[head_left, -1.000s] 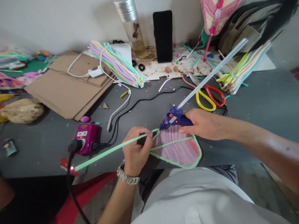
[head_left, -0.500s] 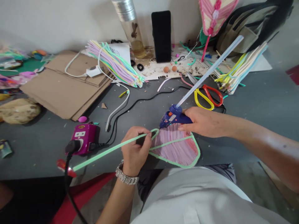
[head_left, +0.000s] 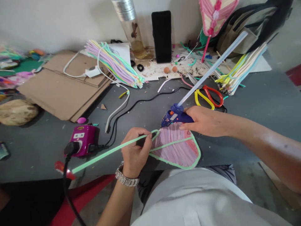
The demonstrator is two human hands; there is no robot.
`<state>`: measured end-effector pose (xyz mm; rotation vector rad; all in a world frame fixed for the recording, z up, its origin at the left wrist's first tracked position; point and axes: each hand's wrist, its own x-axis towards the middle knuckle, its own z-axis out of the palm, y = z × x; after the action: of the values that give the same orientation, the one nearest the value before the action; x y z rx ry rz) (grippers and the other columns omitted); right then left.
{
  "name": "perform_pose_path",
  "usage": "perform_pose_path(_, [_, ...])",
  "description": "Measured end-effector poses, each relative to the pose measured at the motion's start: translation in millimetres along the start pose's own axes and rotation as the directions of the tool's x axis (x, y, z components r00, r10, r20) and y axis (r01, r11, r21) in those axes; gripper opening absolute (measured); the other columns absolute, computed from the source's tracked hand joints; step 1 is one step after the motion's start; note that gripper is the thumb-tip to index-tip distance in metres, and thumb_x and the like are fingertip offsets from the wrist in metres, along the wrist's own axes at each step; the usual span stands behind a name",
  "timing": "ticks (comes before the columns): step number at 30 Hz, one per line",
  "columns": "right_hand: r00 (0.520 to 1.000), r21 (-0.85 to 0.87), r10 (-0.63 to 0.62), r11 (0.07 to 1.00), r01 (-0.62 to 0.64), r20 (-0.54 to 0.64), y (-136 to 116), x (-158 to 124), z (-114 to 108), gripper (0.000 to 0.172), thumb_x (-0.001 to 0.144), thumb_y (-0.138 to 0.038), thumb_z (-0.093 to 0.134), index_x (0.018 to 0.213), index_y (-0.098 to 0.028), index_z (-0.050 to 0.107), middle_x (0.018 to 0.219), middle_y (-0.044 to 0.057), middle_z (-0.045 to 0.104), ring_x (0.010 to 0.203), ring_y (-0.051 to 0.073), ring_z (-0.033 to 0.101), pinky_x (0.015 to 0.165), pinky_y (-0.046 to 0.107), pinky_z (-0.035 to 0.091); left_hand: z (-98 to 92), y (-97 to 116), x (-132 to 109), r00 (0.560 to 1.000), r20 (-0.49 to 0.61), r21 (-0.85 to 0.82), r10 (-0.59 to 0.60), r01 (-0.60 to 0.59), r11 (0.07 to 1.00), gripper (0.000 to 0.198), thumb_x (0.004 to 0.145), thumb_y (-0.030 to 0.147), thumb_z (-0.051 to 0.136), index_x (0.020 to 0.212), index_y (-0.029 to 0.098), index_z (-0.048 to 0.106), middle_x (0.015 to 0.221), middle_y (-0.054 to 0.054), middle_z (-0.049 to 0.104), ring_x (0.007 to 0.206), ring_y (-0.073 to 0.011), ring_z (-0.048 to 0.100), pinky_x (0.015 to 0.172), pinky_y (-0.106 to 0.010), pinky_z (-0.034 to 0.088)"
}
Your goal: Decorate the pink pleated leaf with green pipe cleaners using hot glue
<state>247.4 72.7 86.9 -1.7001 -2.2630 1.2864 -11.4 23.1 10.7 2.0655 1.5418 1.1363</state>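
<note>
My left hand (head_left: 136,147) pinches a light green pipe cleaner (head_left: 105,153), which loops back at my fingertips and trails off to the lower left. Under and beside those fingers lies a pink-and-lilac fuzzy panel (head_left: 174,147), edged in green pipe cleaner with a green strip across it. In my right hand (head_left: 202,121) is a blue hot glue gun (head_left: 175,116). A long clear glue stick (head_left: 213,67) sticks up out of its back. The gun's nozzle is near the panel's upper left edge, close to the green loop; whether it touches I cannot tell.
Scissors (head_left: 209,97) with red and yellow handles lie beyond my right hand. A purple power socket (head_left: 83,139) stands at left, near cardboard sheets (head_left: 63,91). Farther back are pipe cleaner bundles (head_left: 115,64), a phone (head_left: 161,37) and a bottle (head_left: 129,29). A black cord (head_left: 143,100) crosses the table.
The glue gun has shifted very slightly up from the panel's edge. My left hand keeps its pinch on the pipe cleaner; the whole view has drifted a little.
</note>
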Motion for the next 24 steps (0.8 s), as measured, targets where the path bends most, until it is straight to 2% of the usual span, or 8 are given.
perform_pose_path(7, [1.000,-0.097,0.011,0.995,-0.013,-0.017,0.7,0.0,-4.2,0.028,0.089,-0.044,0.062,0.086,-0.017,0.067,0.070,0.001,0.062,0.061,0.016,0.050,0.062,0.027,0.035,-0.1,-0.5,0.0,1.000,0.002,-0.002,0.011,-0.011,1.000,0.008,0.087,0.016,0.065,0.080,0.020,0.063,0.077,0.000,0.067,0.075,-0.0150,0.064,0.073,-0.027,0.050])
perform_pose_path(17, [1.000,-0.133,-0.005,0.991,0.002,-0.019,0.9,-0.6,-6.6,0.031,0.091,-0.047,0.060,0.090,-0.017,0.068,0.078,0.005,0.068,0.068,0.018,0.056,0.063,0.029,0.037,0.6,-1.6,-1.1,1.000,0.006,-0.015,0.001,-0.001,1.000,0.008,0.088,0.017,0.064,0.080,0.020,0.063,0.078,0.000,0.067,0.075,-0.0159,0.064,0.073,-0.028,0.050])
perform_pose_path(24, [0.999,-0.134,0.022,0.991,-0.025,-0.027,2.3,-2.0,-10.3,0.025,0.090,-0.042,0.063,0.090,-0.018,0.065,0.087,0.006,0.071,0.074,0.020,0.061,0.067,0.029,0.039,1.2,-1.2,-0.4,1.000,-0.007,-0.017,0.018,-0.018,1.000,0.007,0.087,0.017,0.063,0.081,0.020,0.063,0.078,0.000,0.068,0.076,-0.0159,0.065,0.074,-0.028,0.050])
